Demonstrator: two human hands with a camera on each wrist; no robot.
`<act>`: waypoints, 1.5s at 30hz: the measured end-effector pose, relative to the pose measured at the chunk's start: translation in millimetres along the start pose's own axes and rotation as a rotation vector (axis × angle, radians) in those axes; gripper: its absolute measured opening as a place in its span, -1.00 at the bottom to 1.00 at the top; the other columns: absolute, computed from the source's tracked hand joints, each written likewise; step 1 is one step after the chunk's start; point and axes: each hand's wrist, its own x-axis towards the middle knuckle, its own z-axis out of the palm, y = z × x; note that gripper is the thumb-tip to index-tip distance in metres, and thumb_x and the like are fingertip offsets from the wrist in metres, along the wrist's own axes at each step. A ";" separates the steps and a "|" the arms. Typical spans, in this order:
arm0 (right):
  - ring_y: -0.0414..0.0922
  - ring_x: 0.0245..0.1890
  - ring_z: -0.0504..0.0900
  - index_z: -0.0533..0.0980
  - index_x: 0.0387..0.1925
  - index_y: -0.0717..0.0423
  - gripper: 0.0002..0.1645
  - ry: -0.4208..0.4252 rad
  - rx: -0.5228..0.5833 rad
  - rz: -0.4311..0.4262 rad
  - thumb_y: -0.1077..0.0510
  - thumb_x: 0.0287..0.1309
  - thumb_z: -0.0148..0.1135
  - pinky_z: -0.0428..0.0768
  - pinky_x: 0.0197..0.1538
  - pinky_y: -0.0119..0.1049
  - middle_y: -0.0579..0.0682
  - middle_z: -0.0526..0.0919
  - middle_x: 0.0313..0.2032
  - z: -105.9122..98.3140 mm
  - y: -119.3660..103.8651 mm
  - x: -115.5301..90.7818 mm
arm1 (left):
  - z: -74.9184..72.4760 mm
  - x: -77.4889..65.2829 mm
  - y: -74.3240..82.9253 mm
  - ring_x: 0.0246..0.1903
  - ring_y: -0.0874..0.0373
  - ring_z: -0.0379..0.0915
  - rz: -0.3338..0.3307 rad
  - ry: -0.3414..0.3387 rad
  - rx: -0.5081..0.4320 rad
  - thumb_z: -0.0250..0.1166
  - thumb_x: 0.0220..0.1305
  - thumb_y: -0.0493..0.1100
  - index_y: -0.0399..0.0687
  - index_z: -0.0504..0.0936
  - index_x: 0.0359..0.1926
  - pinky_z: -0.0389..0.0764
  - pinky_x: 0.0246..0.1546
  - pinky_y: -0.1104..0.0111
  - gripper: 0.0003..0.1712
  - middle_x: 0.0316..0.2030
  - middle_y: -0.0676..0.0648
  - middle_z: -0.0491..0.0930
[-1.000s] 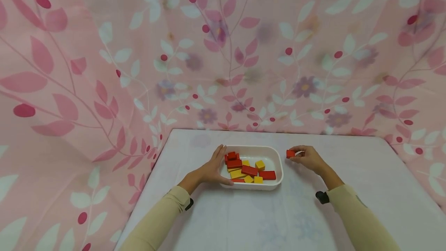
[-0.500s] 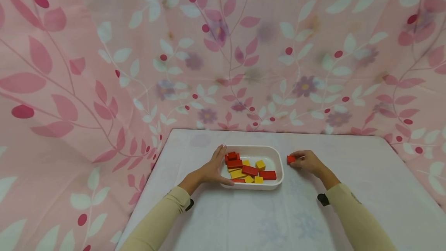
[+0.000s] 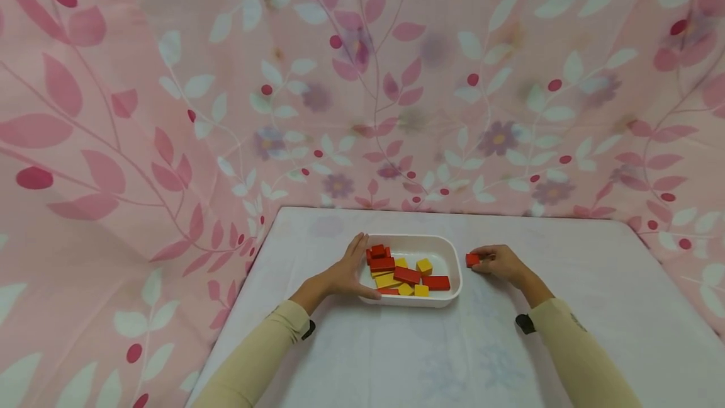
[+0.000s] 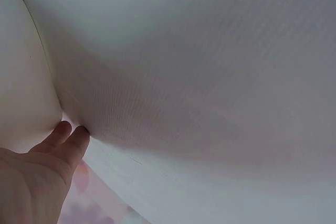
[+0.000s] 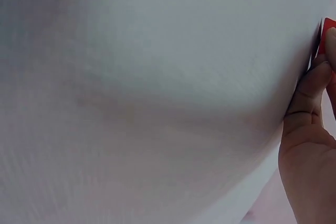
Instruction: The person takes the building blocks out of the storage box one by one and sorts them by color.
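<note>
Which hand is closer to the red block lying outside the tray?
The right hand: it pinches the red block on the table, just right of the tray. The left hand rests on the tray's far-left rim.

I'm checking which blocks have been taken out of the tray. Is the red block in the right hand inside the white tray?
No. The red block pinched by the right hand sits on the table, just right of the white tray.
</note>
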 end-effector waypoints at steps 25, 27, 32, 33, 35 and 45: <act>-0.06 -0.29 0.41 0.46 0.09 0.11 -0.42 0.016 0.032 0.038 0.11 -0.04 0.37 0.46 -0.30 -0.38 0.14 0.51 -0.05 5.3 -3.2 -1.9 | 0.5 1.0 -1.2 0.42 0.00 -0.28 0.024 0.010 -0.005 0.34 -0.48 0.57 0.29 -0.42 0.42 0.29 0.20 -0.09 0.55 0.44 0.03 -0.49; -0.06 -0.29 0.40 0.44 0.11 0.11 -0.39 0.015 0.029 0.031 0.11 -0.04 0.37 0.46 -0.29 -0.38 0.14 0.50 -0.05 5.8 -3.7 -2.5 | 0.8 1.4 -2.0 0.41 0.00 -0.27 0.023 0.010 -0.003 0.34 -0.48 0.57 0.28 -0.43 0.42 0.29 0.20 -0.09 0.56 0.44 0.05 -0.51; -0.08 -0.35 0.40 0.42 0.13 0.12 -0.35 0.032 0.039 0.014 0.12 -0.06 0.39 0.44 -0.34 -0.38 0.14 0.50 -0.10 7.2 -3.8 -3.3 | 0.5 2.2 -2.7 0.42 -0.01 -0.27 0.028 0.011 -0.016 0.34 -0.48 0.56 0.20 -0.42 0.43 0.29 0.21 -0.07 0.58 0.44 0.06 -0.51; -0.08 -0.35 0.40 0.41 0.13 0.14 -0.34 0.029 0.038 0.007 0.12 -0.06 0.39 0.44 -0.35 -0.38 0.16 0.50 -0.10 7.2 -3.6 -3.7 | 0.3 2.1 -2.7 0.42 0.00 -0.27 0.028 0.011 -0.019 0.34 -0.49 0.56 0.19 -0.42 0.43 0.29 0.21 -0.07 0.58 0.44 0.05 -0.51; -0.08 -0.34 0.40 0.42 0.13 0.12 -0.33 0.032 0.047 0.018 0.11 -0.08 0.40 0.45 -0.34 -0.39 0.15 0.50 -0.09 7.6 -4.1 -4.1 | -0.1 1.5 -2.5 0.42 0.00 -0.28 0.029 0.010 -0.024 0.34 -0.49 0.57 0.19 -0.43 0.43 0.27 0.22 -0.07 0.59 0.44 0.03 -0.50; -0.05 -0.32 0.41 0.36 0.18 0.04 -0.25 0.029 0.063 0.032 0.04 -0.10 0.42 0.48 -0.32 -0.36 0.15 0.43 0.02 8.0 -4.7 -5.5 | 0.0 0.5 -3.4 0.42 0.06 -0.33 0.019 0.004 -0.050 0.35 -0.49 0.56 0.43 -0.54 0.36 0.22 0.26 -0.05 0.56 0.44 0.07 -0.51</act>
